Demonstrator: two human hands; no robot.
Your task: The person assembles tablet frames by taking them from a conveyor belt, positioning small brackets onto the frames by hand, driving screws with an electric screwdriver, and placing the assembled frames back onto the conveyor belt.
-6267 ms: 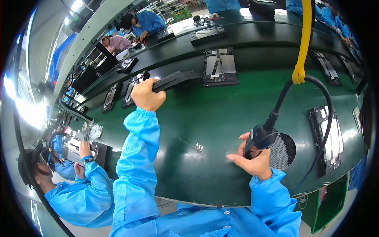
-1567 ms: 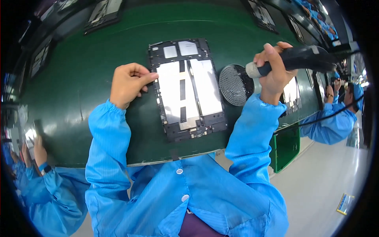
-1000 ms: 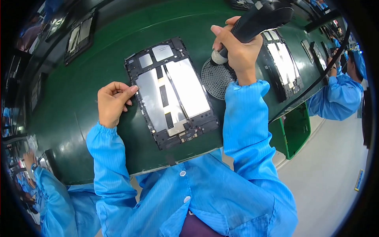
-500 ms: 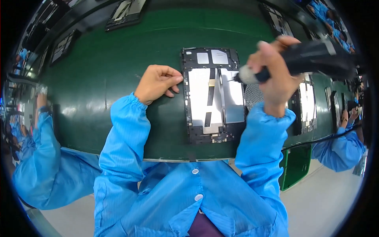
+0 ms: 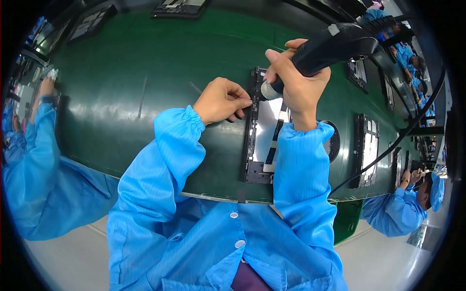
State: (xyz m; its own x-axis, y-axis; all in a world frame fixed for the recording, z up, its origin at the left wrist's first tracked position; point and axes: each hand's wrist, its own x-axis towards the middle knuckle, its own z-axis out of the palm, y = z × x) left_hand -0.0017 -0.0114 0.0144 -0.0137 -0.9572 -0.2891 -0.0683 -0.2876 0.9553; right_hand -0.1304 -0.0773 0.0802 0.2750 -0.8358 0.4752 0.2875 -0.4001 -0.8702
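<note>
An opened tablet (image 5: 263,131), with a black frame and silver inner plates, lies on the green table in front of me. Thumb and forefinger of my left hand (image 5: 221,102) pinch at its left edge. My right hand (image 5: 303,87) is wrapped round a black electric screwdriver (image 5: 335,46) with a cord at its back. The tool's pale front collar (image 5: 272,90) is over the upper left part of the tablet; its tip is hidden. My right hand and sleeve cover much of the tablet's right side.
Right of my right sleeve sits a round dish (image 5: 332,141) with a dotted surface. Farther right lies another opened tablet (image 5: 367,150). The screwdriver's cable (image 5: 407,133) curves down the right. More tablets (image 5: 179,8) lie along the back. Co-workers in blue (image 5: 395,208) sit on both sides.
The screwdriver has swung left and its front has moved from the tablet's right part to its upper left. My left hand stays at the left edge. The view has shifted.
</note>
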